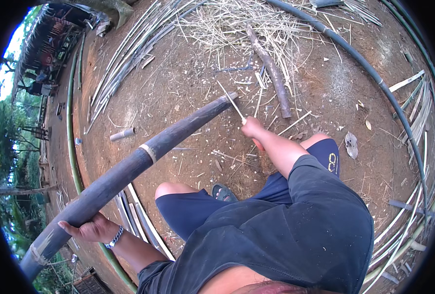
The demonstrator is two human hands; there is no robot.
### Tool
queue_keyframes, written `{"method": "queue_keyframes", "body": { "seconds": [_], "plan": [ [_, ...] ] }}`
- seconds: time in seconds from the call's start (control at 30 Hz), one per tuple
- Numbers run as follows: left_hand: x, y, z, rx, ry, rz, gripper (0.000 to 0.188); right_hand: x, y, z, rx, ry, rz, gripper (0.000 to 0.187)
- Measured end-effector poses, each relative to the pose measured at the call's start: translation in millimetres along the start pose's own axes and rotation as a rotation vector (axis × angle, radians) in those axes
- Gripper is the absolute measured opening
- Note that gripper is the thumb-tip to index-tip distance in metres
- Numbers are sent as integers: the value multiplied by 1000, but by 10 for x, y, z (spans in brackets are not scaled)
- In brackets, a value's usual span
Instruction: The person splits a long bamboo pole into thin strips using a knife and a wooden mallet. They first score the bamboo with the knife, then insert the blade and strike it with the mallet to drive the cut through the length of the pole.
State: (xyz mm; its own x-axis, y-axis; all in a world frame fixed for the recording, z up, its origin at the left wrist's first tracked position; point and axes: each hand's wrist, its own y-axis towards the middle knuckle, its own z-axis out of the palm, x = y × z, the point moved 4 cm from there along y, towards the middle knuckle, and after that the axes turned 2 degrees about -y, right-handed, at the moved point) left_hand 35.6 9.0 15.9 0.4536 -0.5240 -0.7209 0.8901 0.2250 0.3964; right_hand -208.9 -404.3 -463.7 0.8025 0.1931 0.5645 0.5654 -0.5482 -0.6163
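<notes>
A thick dark bamboo pole (107,183) slants from the lower left up to the middle, with pale rings at its joints. My left hand (92,229) cups it from beneath near the lower end, thumb along its side; a chain bracelet circles that wrist. In my right hand (253,130) is a knife (231,100), its long thin blade seen nearly edge-on and an orange-red handle end showing below the fist. The blade crosses the pole's far end; whether it touches there, I cannot tell.
Bamboo strips lie at the upper left (129,59), in a tangled heap (227,24) ahead and along the right (421,112). A rough log (271,73) rests beyond my right hand. A short bamboo piece (122,134) and long green poles (71,122) are on the dirt ground (178,93).
</notes>
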Motion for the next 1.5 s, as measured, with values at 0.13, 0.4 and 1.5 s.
{"method": "queue_keyframes", "body": {
  "seconds": [0.13,0.4,1.5],
  "plan": [
    [-173,-35,248,290,-50,61,62,578,-554,-60,-134,-29,-111,43],
    [-191,-84,247,71,31,64,43,406,-525,51,-69,31,-108,26],
    [-166,-227,-17,-69,133,131,51,-3,-1,-53,-187,-52,-8,27]
  ]
}}
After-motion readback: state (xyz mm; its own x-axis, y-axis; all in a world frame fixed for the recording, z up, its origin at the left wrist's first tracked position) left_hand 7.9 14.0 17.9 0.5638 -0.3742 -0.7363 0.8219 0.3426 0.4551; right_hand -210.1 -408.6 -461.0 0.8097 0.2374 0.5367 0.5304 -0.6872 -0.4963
